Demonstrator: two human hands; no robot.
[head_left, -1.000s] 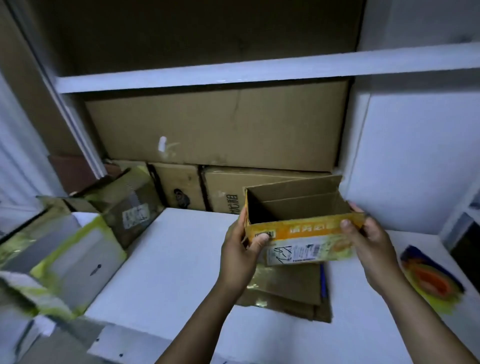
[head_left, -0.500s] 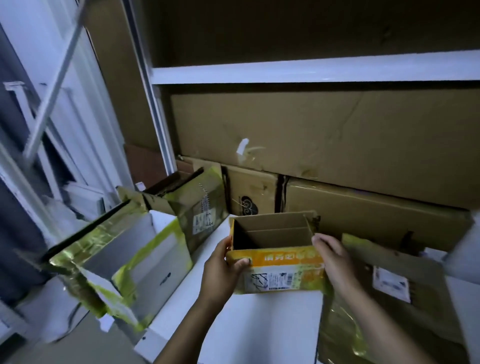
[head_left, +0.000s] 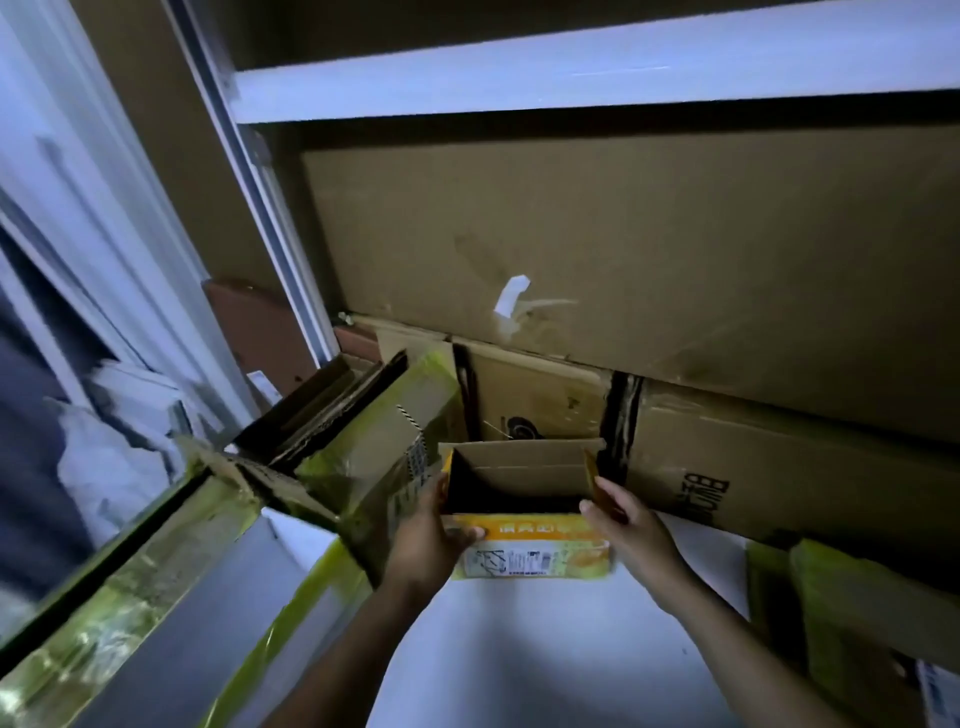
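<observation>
Left hand (head_left: 426, 540) and right hand (head_left: 631, 535) tight around opposite ends of the orange box (head_left: 530, 553) (open-topped)

A person's left grip (head_left: 426, 545) and right grip (head_left: 631, 535) clasp the ends of an open-topped yellow carton (head_left: 530, 553) at a white desk (head_left: 519, 654), brown boxes (head_left: 623, 249) stacked behind.
</observation>
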